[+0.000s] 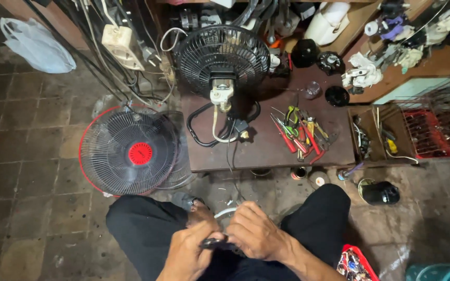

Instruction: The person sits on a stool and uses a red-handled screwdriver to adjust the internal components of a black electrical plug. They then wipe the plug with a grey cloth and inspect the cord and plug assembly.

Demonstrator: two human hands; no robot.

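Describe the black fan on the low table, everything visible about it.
The black fan stands at the back left of the low brown table, its round black wire guard toward the camera. Below the guard sits a cream-coloured motor part, exposed, with a pale cable running down from it. A curved black tube base loops onto the tabletop beneath. Neither hand touches it. Red-handled tools lie to its right.
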